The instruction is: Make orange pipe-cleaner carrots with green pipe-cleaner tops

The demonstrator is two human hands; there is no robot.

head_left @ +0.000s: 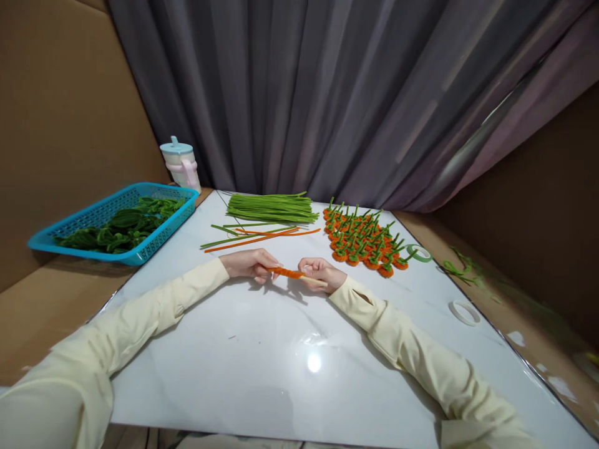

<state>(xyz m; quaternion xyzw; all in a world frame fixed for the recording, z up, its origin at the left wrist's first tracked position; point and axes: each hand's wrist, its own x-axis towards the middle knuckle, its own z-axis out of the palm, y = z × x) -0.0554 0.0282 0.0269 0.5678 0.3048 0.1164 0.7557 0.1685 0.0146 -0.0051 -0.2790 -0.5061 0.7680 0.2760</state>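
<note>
Over the middle of the white table, my left hand pinches one end of an orange pipe cleaner that looks wound in a tight coil. My right hand grips the other end, its fingers closed round a thin pale stick that sticks out under them. How far the stick runs inside the coil is hidden. Just beyond my hands lie loose orange pipe cleaners and a few green ones. A thick bundle of green pipe cleaners lies behind those.
Right of the bundle stand many small orange pieces with green stems. Rolls of green tape and white tape lie along the right edge. A blue basket holding green fuzzy pieces and a lidded cup stand left.
</note>
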